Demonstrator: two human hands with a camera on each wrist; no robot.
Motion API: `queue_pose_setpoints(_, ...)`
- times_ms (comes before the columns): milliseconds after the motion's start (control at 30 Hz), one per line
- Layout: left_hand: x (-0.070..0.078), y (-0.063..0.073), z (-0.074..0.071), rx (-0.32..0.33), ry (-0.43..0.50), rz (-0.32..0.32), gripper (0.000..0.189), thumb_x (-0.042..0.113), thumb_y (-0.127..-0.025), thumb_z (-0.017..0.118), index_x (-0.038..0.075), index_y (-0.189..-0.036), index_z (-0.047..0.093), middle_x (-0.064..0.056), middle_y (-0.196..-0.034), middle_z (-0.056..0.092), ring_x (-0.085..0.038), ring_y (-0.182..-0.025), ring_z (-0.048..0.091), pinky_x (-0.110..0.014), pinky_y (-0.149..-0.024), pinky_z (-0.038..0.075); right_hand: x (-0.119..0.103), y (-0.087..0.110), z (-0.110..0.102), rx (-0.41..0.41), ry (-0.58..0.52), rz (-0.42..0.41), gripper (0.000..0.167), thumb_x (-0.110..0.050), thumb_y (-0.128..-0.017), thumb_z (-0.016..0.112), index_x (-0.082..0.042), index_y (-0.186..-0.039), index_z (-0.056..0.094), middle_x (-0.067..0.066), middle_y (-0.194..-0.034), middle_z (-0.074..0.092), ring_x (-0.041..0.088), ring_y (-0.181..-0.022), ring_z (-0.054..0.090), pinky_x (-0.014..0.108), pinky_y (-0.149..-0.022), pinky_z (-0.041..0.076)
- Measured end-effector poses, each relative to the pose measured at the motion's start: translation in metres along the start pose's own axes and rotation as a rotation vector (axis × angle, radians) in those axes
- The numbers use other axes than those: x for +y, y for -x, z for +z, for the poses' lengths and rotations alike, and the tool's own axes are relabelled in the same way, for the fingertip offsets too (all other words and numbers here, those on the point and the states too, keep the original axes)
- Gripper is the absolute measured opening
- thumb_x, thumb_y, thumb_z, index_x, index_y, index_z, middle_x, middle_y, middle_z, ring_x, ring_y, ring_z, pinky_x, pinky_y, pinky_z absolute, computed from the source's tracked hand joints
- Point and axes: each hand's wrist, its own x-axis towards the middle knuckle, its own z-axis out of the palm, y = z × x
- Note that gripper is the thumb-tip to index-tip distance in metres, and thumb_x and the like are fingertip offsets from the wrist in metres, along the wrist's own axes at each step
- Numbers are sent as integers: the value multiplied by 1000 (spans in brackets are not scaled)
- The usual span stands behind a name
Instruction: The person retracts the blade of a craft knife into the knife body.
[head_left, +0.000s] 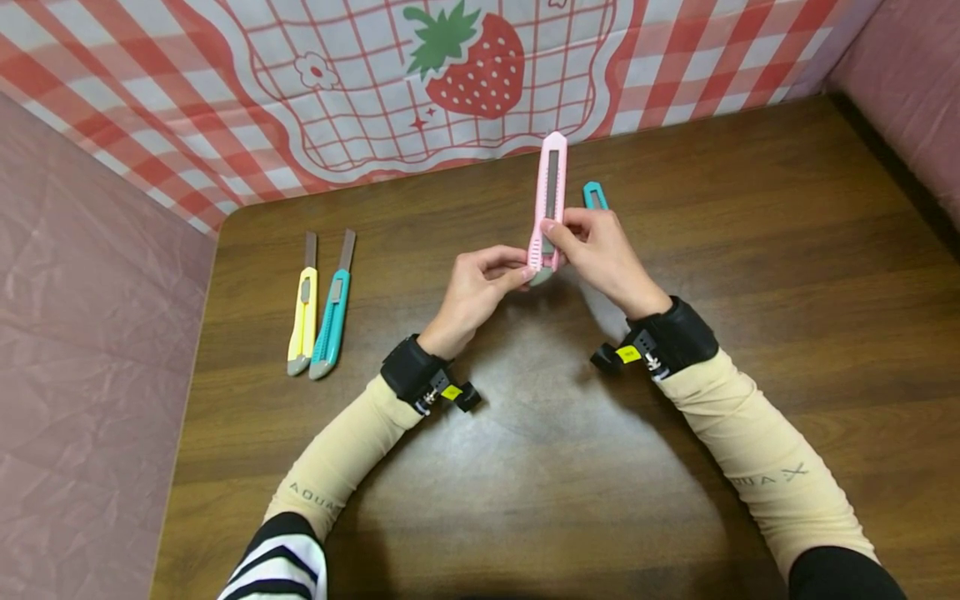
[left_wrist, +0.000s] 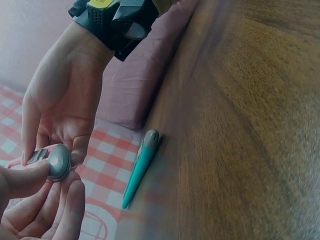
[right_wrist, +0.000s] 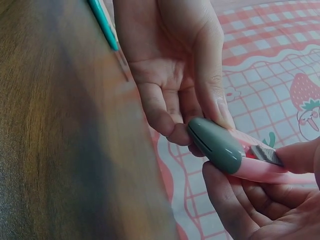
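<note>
Both hands hold a pink utility knife above the table, its grey end cap toward me and no blade showing at its far tip. My left hand pinches it near the end cap between thumb and fingers. Farther up, my right hand grips the body, and in the right wrist view its thumb lies on the ridged grey slider. Just beyond the right hand lies a teal utility knife, partly hidden by that hand in the head view.
On the table's left side, a yellow utility knife and another teal utility knife lie side by side, blades extended away from me. A checked strawberry cloth hangs along the back edge of the wooden table. Pink fabric covers both sides.
</note>
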Motion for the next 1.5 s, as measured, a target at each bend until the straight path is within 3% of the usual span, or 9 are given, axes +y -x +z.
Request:
queue_pose_setpoints(200, -1, -1, 0, 4, 7, -6, 21, -2, -89, 69, -11, -107, 68, -24, -97, 71, -9, -75, 69, -33, -78, 64, 0, 0, 0, -6, 6, -5, 24, -19, -100, 58, 3, -99, 68, -2, -74, 66, -1, -60, 57, 16, -56, 47)
queue_pose_setpoints(433, 0, -1, -1, 17, 22, -19, 21, -2, -89, 69, -11, -107, 67, -21, -95, 72, -8, -75, 68, -31, -77, 64, 0, 2, 3, -32, -30, -23, 19, -12, -97, 61, 4, -102, 67, 16, -87, 68, -1, -66, 60, 15, -57, 48)
queue_pose_setpoints(1000, 2, -2, -2, 16, 23, -19, 21, -1, -89, 68, -11, -108, 67, -17, -93, 72, -8, -76, 68, -30, -77, 64, 0, 2, 3, -51, -84, 16, 22, -13, -98, 60, 5, -109, 64, 18, -97, 67, -3, -71, 62, 17, -64, 55)
queue_pose_setpoints(1500, 0, -3, -3, 15, 27, -31, 22, 0, -90, 69, -10, -109, 67, -19, -96, 72, -8, -75, 68, -29, -77, 64, 2, 1, 4, -22, -47, -4, 22, -15, -97, 62, 5, -106, 65, 18, -94, 68, -3, -69, 61, 16, -61, 53)
